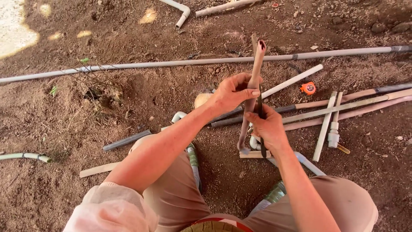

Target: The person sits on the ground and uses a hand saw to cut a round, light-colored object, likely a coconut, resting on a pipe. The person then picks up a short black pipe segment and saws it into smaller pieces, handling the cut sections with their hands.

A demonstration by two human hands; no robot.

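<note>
My left hand is closed around a short dusty pipe piece that stands nearly upright, its open end at the top. My right hand sits just below, gripping a thin dark blade-like tool held along the pipe. The pipe's lower end curves down near the ground between my knees. Both forearms reach out from the bottom of the view.
Bare brown soil all around. A long grey pipe crosses the ground behind. Several pipe lengths lie to the right with an orange tape measure. Pipe offcuts and elbows lie near my knees and at the top.
</note>
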